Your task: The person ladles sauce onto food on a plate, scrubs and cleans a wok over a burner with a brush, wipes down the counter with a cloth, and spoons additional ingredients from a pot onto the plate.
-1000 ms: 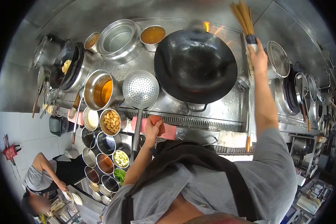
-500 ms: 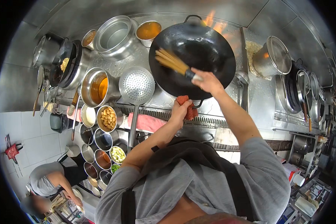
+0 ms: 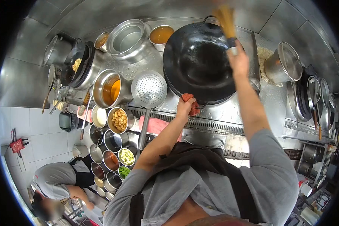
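Note:
A large black wok (image 3: pixel 203 64) sits on the stove, its inside dark and shiny. My left hand (image 3: pixel 184 107) is closed around a red cloth (image 3: pixel 194 105) at the wok's near handle. Above the wok's far right rim, my right hand (image 3: pixel 238 60) grips a bamboo wok brush (image 3: pixel 226 24) by its dark and white handle. The brush's bristles point away from me and are smeared by motion. Left of the wok lies a perforated strainer (image 3: pixel 149 89) with its long handle towards me.
On the left stand a pot of orange liquid (image 3: pixel 95 90), a large aluminium pot (image 3: pixel 113 47) and a bowl of brown-orange liquid (image 3: pixel 152 37). Several ingredient tins, one with fried chunks (image 3: pixel 119 120), line the near left. A lidded steel pot (image 3: pixel 273 67) stands right. Another person (image 3: pixel 60 180) works lower left.
My right hand has swung the brush from inside the wok up to its far right rim. Flames seen behind the wok no longer show. The whole view has shifted slightly.

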The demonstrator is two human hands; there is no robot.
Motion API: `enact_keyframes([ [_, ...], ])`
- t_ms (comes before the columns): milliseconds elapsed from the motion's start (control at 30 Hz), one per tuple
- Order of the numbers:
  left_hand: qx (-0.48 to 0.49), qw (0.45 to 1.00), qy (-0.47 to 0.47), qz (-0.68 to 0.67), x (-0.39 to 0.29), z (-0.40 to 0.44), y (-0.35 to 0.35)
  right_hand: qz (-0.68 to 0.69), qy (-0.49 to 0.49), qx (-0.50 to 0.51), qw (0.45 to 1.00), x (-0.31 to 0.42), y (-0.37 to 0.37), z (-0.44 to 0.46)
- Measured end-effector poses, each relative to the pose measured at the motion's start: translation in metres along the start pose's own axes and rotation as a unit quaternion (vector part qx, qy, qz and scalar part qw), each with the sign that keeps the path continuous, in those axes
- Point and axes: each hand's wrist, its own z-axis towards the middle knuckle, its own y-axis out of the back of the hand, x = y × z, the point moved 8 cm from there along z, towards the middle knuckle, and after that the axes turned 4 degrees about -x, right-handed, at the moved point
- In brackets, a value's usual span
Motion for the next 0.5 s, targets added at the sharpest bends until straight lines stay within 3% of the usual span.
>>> enact_keyframes([
  [33, 0.0, 1.0, -0.002, 0.002, -0.001, -0.001, 0.0, 0.008, 0.017, 0.035, 0.999, 0.007, -0.031, -0.017],
  [67, 0.001, 1.0, 0.007, 0.019, -0.001, -0.001, 0.0, 0.006, 0.015, 0.146, 0.989, 0.023, -0.054, -0.04],
  [100, 0.003, 0.999, 0.016, 0.035, -0.001, -0.003, -0.001, -0.044, 0.078, 0.224, 0.971, 0.036, -0.078, -0.067],
  [167, 0.011, 0.999, 0.018, 0.044, 0.001, -0.003, -0.003, 0.076, 0.108, 0.289, 0.948, 0.046, -0.085, -0.119],
  [267, 0.022, 0.998, 0.017, 0.049, 0.006, 0.002, -0.005, 0.076, 0.18, 0.386, 0.902, 0.014, -0.053, -0.123],
  [300, 0.023, 0.998, 0.014, 0.051, 0.008, 0.003, -0.005, 0.02, 0.2, 0.379, 0.903, -0.009, -0.04, -0.101],
  [333, 0.029, 0.998, 0.013, 0.052, 0.01, 0.004, -0.008, -0.088, 0.155, 0.354, 0.918, -0.012, -0.001, -0.076],
  [367, 0.01, 0.998, 0.015, 0.055, 0.012, 0.004, -0.006, -0.201, 0.168, 0.26, 0.93, -0.032, 0.015, -0.042],
  [400, -0.009, 0.998, 0.016, 0.058, 0.011, 0.002, -0.004, -0.251, 0.121, 0.187, 0.942, -0.063, 0.03, -0.007],
  [467, 0.0, 0.998, 0.009, 0.055, 0.006, -0.007, -0.004, -0.216, 0.031, 0.043, 0.975, -0.066, 0.09, 0.021],
  [500, 0.002, 0.999, 0.004, 0.036, 0.004, -0.01, -0.006, -0.215, 0.027, 0.038, 0.976, -0.067, 0.109, 0.02],
])
